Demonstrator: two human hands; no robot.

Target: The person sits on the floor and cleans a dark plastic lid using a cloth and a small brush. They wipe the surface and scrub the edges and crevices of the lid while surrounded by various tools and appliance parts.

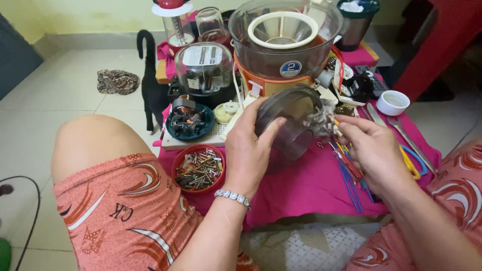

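Note:
My left hand (248,145) grips a round dark translucent plastic base part (293,120), tilted on its side above the pink cloth (301,185). Pinched in the fingers of my right hand (369,148) is a bundle of coloured wires (346,165) that come out of the part's open side. More red and blue wires hang down under that hand onto the cloth. Behind the part stands a large orange-and-clear juicer body (283,47) with a white strainer inside.
A red bowl of screws (198,169) and a dark dish of motor parts (190,122) sit left of my hands. Clear jars (203,68), a white cup (392,102), metal tools (401,131) and a black cat (150,85) surround the work area. My knees flank the cloth.

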